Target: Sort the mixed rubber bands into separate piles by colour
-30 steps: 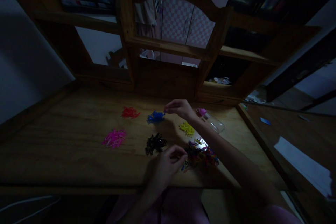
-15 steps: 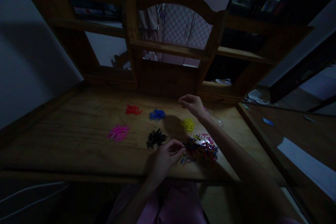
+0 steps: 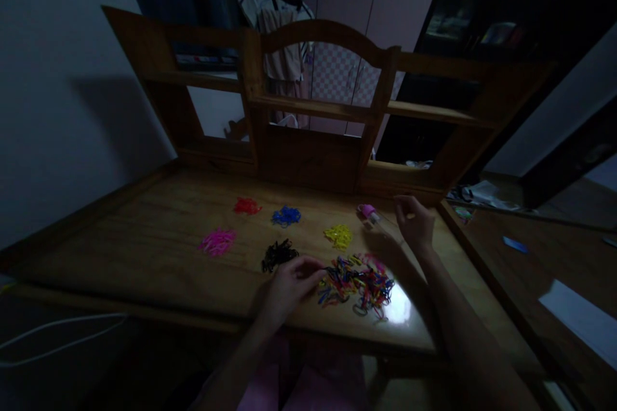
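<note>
My left hand is closed in a pinch at the left edge of a mixed pile of small coloured rubber bands. Dark bands lie right at its fingertips, and whether it grips one is unclear. Beside its knuckles is a heap of black rubber bands. My right hand is raised over the right side of the table, thumb and fingers curled together. Anything between them is too small to make out. Nearest to it lies a clear container with a pink cap. Yellow rubber bands form a heap behind the mixed pile.
Separate heaps of blue, red and pink rubber bands lie on the wooden table. A wooden shelf frame stands along the back edge. A lower surface at right holds a white sheet.
My right hand has moved right, away from above the yellow heap, uncovering the pink-capped container. My left hand stays pinched at the mixed pile's edge. The camera view has shifted.
</note>
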A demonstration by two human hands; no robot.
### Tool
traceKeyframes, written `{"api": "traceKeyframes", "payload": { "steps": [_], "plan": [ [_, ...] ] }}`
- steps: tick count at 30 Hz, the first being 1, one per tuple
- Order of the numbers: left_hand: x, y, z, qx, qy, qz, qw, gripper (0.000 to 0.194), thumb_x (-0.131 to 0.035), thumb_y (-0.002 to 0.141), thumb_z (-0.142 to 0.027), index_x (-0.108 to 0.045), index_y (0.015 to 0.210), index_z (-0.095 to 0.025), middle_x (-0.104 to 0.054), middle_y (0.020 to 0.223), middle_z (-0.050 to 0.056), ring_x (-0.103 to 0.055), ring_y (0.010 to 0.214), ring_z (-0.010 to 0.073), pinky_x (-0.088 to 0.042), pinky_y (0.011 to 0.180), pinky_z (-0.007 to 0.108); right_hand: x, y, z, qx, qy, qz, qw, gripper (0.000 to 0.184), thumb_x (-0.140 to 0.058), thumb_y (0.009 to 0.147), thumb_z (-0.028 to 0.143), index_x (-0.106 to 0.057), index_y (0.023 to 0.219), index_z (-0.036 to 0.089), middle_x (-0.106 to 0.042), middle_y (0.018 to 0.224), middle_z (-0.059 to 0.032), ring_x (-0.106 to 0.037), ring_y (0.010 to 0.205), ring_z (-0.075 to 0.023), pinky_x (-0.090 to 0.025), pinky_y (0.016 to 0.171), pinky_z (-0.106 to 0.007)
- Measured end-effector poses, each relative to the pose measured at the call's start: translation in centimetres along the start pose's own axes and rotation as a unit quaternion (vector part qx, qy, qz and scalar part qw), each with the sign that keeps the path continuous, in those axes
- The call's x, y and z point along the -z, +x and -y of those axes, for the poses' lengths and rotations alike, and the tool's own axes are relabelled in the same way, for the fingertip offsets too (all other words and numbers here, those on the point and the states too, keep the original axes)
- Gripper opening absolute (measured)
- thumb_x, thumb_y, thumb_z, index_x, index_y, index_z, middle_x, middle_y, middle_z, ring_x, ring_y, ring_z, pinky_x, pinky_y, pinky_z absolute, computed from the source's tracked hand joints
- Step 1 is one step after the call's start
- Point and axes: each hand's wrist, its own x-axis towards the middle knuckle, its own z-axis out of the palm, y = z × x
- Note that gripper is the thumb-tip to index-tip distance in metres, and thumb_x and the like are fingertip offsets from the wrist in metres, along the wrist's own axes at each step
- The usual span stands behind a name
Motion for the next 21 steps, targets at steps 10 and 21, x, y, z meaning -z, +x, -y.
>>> {"api": "traceKeyframes", "payload": {
  "steps": [10,21],
  "plan": [
    [5.1,-0.8,-2.3,-0.094,0.138,-0.183,0.969,0.019,-0.07,0.077,-0.034,-0.073,0.088,-0.019,-0.076,0.089,0.004,-0.071,0.084,0.0194,-0.055,0.077,0.027,0.1,-0.3,0.4,0.059,0.001,0.032,0.998,0.024,-0.05,0.092,0.032,-0.069,0.099,0.019,-0.069,0.077,-0.0054,-0.061,0.064,-0.0177,-0.044,0.063,-0.028],
    [8.0,1.2,-2.4,-0.124,0.266,-0.155,0.943,0.014,-0.065,0.081,-0.028,-0.075,0.088,-0.023,-0.077,0.09,0.002,-0.072,0.083,0.0211,-0.059,0.076,0.031,0.1,0.0,-1.1,0.074,-0.044,0.03,0.996,0.021,-0.052,0.091,0.029,-0.069,0.099,0.019,-0.073,0.084,-0.0065,-0.064,0.064,-0.0175,-0.043,0.06,-0.026]
  ]
}}
